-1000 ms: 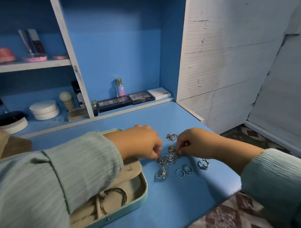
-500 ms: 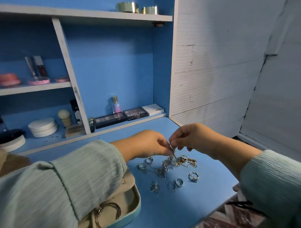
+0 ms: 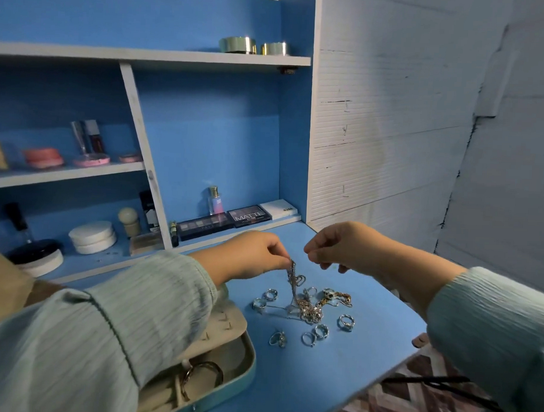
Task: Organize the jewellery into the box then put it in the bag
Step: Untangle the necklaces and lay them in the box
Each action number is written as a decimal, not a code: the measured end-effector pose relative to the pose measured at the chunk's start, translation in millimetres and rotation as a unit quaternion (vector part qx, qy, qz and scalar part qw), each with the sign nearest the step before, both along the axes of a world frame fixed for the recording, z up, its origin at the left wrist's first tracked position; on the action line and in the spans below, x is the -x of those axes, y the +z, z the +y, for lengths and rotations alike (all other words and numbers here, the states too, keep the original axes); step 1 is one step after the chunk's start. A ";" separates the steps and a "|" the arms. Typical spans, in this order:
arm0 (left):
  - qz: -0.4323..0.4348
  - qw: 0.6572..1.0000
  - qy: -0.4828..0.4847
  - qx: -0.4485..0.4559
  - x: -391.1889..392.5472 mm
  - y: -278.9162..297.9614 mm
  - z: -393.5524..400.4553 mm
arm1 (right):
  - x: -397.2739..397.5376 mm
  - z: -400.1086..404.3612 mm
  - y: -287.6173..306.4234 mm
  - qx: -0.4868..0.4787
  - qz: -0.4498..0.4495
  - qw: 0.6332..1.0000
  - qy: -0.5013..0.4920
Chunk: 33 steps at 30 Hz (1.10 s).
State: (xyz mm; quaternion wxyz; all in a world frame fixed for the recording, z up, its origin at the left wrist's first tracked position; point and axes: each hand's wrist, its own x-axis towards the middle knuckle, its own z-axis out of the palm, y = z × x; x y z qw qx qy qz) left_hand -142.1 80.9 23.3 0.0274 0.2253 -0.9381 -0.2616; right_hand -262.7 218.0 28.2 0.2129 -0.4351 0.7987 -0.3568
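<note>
A tangled pile of silver and gold chains point(image 3: 309, 311) lies on the blue desk point(image 3: 289, 379), with several loose rings point(image 3: 346, 322) around it. My left hand point(image 3: 253, 254) pinches one silver chain point(image 3: 292, 283) and holds it up, its lower end still in the pile. Just to the right, my right hand point(image 3: 340, 245) hovers over the pile with fingers curled and thumb against forefinger; I see nothing in it. At the lower left, partly under my left sleeve, the teal jewellery box point(image 3: 248, 368) lies open with a beige lining and a bangle point(image 3: 203, 373) inside.
Shelves behind the desk carry makeup palettes point(image 3: 248, 215), a small perfume bottle point(image 3: 215, 200), white round jars point(image 3: 92, 236) and pink compacts. A tan object point(image 3: 3, 282) sits at the far left. The desk's front edge runs diagonally at lower right, above a patterned floor.
Both hands rose from the pile with a chain pinched between them; now my right hand has drawn away to the right, and the left alone holds the chain. The camera tilted upward.
</note>
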 end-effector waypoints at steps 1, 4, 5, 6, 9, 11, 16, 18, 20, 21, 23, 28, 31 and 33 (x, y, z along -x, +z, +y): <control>0.013 1.000 0.005 -0.008 -0.4 2.4 -0.6 | -3.6 -1.6 -2.5 -0.020 0.006 1.000 0.004; 0.052 0.998 0.019 -0.041 -2.1 10.3 -1.3 | -14.6 -8.3 -12.7 -0.062 0.018 0.998 0.011; 0.062 0.997 0.021 -0.046 -2.7 12.9 -1.4 | -17.4 -10.6 -15.7 -0.061 0.015 0.998 0.010; 0.071 0.996 0.023 -0.049 -3.3 15.3 -1.6 | -19.3 -13.2 -18.5 -0.055 0.011 0.998 0.008; 0.093 0.993 0.029 -0.061 -5.2 22.8 -2.7 | -21.9 -18.4 -17.4 -0.021 0.001 1.000 -0.014; 0.111 0.991 0.038 -0.066 -6.0 27.7 -5.4 | -20.5 -19.9 -10.6 0.001 -0.008 1.000 -0.030; 0.175 0.976 0.063 -0.112 -6.3 39.5 -16.0 | -12.0 -19.5 12.1 0.019 -0.008 1.000 -0.024; 0.173 0.976 0.074 -0.106 -6.9 42.1 -18.8 | -10.8 -19.0 19.7 0.033 -0.016 0.999 -0.021; 0.163 0.978 0.075 -0.105 -8.0 42.9 -18.8 | -11.7 -18.9 25.0 0.042 -0.030 0.998 -0.026; 0.162 0.978 0.074 -0.111 -8.4 42.4 -18.6 | -12.6 -18.9 26.5 0.045 -0.040 0.998 -0.029; 0.161 0.976 0.071 -0.130 -10.2 41.9 -16.8 | -14.0 -19.4 27.3 0.053 -0.063 0.996 -0.038; 0.184 0.966 0.087 -0.159 -14.5 49.0 -14.2 | -12.6 -20.6 23.6 0.066 -0.100 0.990 -0.071; 0.195 0.964 0.088 -0.158 -16.7 57.0 -13.2 | -10.9 -20.5 19.3 0.051 -0.087 0.992 -0.074; 0.203 0.963 0.085 -0.154 -17.0 61.3 -12.4 | -9.7 -21.1 14.9 0.019 -0.060 0.996 -0.066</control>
